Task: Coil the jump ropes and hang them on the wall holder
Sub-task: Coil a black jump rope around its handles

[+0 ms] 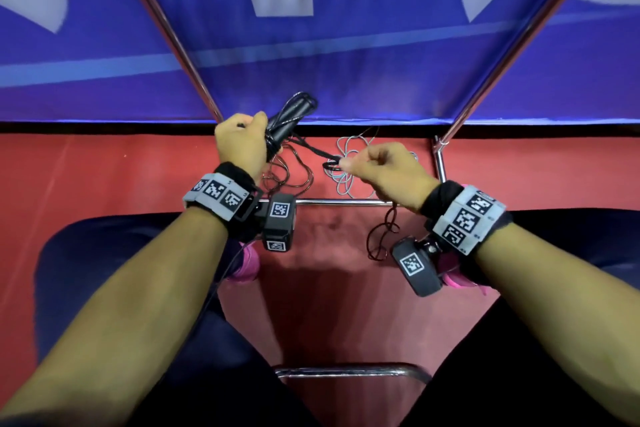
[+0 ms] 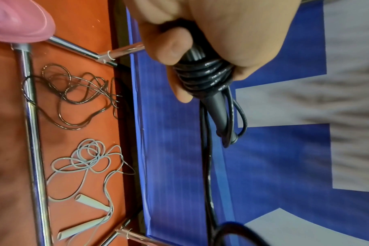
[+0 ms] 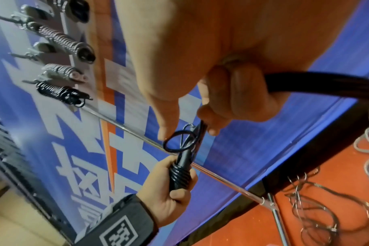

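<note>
My left hand (image 1: 242,139) grips the black jump rope's handles (image 1: 287,118), with several turns of black cord (image 2: 204,74) wound round them. My right hand (image 1: 374,163) pinches the loose end of that black cord (image 1: 330,163), stretched taut between the two hands. In the right wrist view the cord (image 3: 316,86) runs through the curled fingers toward the left hand (image 3: 169,196). A wall holder (image 3: 59,55) at upper left carries several coiled ropes on its hooks. A grey rope (image 2: 89,168) and a dark thin rope (image 2: 74,96) lie loose on the red floor.
A chrome tube frame (image 1: 346,202) stands on the red floor (image 1: 104,177) around the loose ropes, its slanted legs (image 1: 162,24) rising against the blue banner wall (image 1: 346,55). My knees and pink shoes (image 1: 247,262) sit below the hands.
</note>
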Action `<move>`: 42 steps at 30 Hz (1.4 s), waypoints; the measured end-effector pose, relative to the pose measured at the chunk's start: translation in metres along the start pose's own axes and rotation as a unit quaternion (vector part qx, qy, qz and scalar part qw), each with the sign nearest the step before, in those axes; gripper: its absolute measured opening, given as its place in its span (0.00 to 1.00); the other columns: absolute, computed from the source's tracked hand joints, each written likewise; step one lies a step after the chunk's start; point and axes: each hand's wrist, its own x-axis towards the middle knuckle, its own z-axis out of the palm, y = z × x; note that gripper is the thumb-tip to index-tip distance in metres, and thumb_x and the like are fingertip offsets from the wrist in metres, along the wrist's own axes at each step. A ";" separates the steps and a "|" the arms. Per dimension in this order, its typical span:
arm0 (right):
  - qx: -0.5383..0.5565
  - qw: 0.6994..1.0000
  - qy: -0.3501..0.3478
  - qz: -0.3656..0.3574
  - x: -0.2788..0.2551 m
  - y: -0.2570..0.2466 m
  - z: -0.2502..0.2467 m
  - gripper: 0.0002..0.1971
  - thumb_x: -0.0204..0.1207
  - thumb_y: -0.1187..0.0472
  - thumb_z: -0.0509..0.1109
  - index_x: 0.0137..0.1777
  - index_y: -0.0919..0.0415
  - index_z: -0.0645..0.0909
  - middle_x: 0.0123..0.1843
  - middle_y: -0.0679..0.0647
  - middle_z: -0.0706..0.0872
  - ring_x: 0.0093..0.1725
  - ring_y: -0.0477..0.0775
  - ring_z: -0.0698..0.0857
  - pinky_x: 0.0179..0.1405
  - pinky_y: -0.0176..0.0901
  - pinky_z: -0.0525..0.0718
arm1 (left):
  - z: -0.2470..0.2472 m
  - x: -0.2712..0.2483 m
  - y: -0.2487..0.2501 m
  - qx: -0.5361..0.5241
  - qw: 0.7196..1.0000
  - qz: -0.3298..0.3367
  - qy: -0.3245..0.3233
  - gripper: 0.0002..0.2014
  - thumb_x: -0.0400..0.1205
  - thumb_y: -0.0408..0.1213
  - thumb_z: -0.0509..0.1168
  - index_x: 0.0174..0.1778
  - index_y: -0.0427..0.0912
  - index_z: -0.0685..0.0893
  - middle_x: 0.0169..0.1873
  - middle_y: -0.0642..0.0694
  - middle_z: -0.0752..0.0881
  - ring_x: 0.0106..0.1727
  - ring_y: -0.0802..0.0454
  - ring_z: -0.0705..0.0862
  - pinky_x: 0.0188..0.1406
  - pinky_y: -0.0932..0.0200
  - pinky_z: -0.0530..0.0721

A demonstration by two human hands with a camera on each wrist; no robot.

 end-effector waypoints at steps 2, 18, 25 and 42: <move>-0.046 0.998 0.001 -0.051 -0.007 0.001 -0.005 0.11 0.71 0.58 0.83 0.41 0.56 0.81 0.26 0.50 0.73 0.20 0.42 0.68 0.22 0.33 0.68 | -0.005 0.000 -0.004 0.033 0.999 -0.002 -0.006 0.15 0.66 0.51 0.71 0.20 0.46 0.79 0.24 0.41 0.78 0.35 0.25 0.88 0.27 0.39 0.82; -0.282 0.932 0.109 -0.200 -0.036 -0.004 -0.023 0.13 0.77 0.54 0.78 0.39 0.59 0.78 0.27 0.51 0.78 0.31 0.60 0.75 0.35 0.47 0.73 | -0.041 -0.019 0.020 0.048 0.998 0.008 0.046 0.15 0.71 0.48 0.68 0.19 0.50 0.78 0.28 0.38 0.81 0.33 0.26 0.89 0.13 0.60 0.73; -0.125 0.966 0.187 -0.124 -0.035 -0.008 -0.014 0.12 0.84 0.57 0.67 0.41 0.57 0.86 0.41 0.54 0.91 0.42 0.52 0.86 0.50 0.44 0.81 | -0.046 -0.041 0.018 0.097 0.994 0.030 0.046 0.16 0.74 0.50 0.70 0.24 0.48 0.78 0.22 0.50 0.79 0.36 0.36 0.86 0.50 0.41 0.88; -0.226 0.941 0.253 0.006 -0.037 0.001 -0.034 0.15 0.81 0.59 0.66 0.64 0.63 0.83 0.64 0.62 0.87 0.65 0.63 0.83 0.64 0.46 0.76 | -0.052 -0.079 0.066 0.020 0.994 0.075 -0.074 0.18 0.82 0.41 0.70 0.28 0.47 0.74 0.29 0.35 0.79 0.26 0.33 0.89 0.11 0.66 0.68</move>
